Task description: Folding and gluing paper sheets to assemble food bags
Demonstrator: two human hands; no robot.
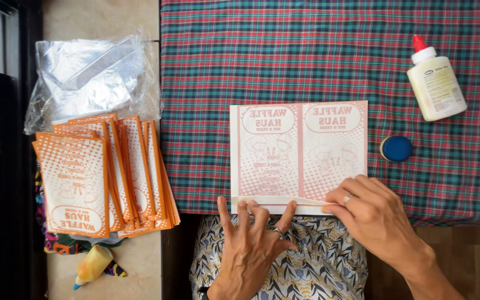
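A white sheet printed in pale orange (298,153) lies flat on the plaid tablecloth (284,55), its near edge folded up into a narrow strip. My left hand (251,244) presses spread fingertips on that folded strip near its left half. My right hand (370,208) presses the strip at its right end, fingers flat on the paper. Neither hand grips anything.
A white glue bottle with a red cap (434,83) lies at the right, with a small blue round lid (396,148) below it. A fanned stack of orange printed paper bags (101,178) sits left, crumpled clear plastic (90,78) behind it, a yellow bottle (93,265) below.
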